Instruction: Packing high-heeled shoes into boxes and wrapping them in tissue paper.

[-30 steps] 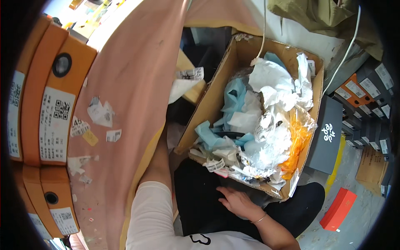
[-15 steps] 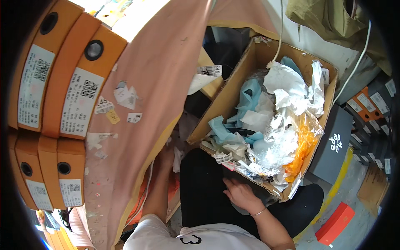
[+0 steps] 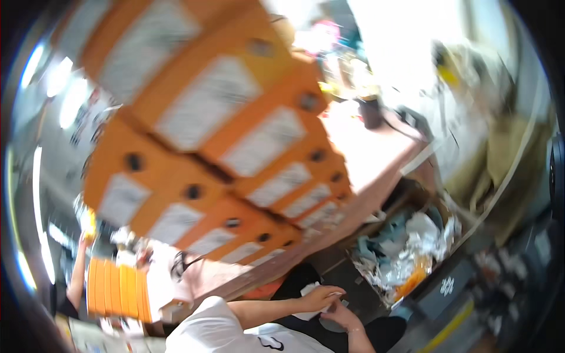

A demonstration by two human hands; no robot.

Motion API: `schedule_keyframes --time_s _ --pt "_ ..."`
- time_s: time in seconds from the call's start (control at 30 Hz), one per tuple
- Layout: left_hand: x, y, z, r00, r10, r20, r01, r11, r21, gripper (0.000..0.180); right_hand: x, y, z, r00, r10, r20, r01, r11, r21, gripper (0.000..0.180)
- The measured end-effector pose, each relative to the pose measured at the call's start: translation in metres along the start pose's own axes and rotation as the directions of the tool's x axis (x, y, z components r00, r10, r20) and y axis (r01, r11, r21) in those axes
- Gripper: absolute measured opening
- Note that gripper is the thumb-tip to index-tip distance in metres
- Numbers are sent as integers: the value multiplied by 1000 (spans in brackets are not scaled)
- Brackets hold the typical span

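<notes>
Above my dark-trousered lap, my two hands meet in front of my body. My left hand [image 3: 319,298] is closed on a crumpled piece of white paper [image 3: 306,316], which sticks out on both sides of the fingers. My right hand [image 3: 344,318], a thin bracelet at its wrist, touches the left hand's fingertips and pinches the paper's other end. Motion blur hides the finer finger positions. Just beyond the hands stands a cardboard box [image 3: 382,297] full of crumpled white and blue paper, clear plastic and an orange wrapper [image 3: 410,285].
Stacked orange boxes [image 3: 203,235] with white labels rise at my left on a pink-covered table [image 3: 376,170]. More orange boxes [image 3: 118,288] stand lower left, near another person's arm [image 3: 76,276]. A dark box [image 3: 444,288] lies right of the cardboard box.
The view has swung left and up, bringing the orange stack to the middle. My left hand has come from beside the table to my lap with white paper, meeting my right hand.
</notes>
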State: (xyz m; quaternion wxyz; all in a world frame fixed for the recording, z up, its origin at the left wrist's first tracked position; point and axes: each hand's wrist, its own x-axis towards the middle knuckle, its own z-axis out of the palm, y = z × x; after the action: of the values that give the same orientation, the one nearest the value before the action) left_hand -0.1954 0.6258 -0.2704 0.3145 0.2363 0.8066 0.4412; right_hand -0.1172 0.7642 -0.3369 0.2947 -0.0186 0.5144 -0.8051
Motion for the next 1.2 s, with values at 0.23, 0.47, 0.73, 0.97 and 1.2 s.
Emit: schedule_keyframes --time_s 0.23,0.47,0.73,0.97,1.2 --pt "-89 149 -39 856 -45 -514 -88 969 -232 27 -46 -114 79 949 311 -49 -315 927 -202 59" --pt "-220 219 -19 661 -207 -721 -11 958 -285 49 -108 -226 137 862 493 119 -280 659 -698 37" --pt "-283 231 52 782 -503 -368 20 610 -792 75 -135 -225 166 948 319 13 -253 775 -579 44" --pt "-304 216 17 645 -483 -593 -97 717 -690 45 -117 -229 222 991 122 56 -72 834 -547 52" --pt "-355 170 -22 689 -365 -626 -211 726 -655 28 -98 -194 289 981 192 -20 -190 934 -302 44"
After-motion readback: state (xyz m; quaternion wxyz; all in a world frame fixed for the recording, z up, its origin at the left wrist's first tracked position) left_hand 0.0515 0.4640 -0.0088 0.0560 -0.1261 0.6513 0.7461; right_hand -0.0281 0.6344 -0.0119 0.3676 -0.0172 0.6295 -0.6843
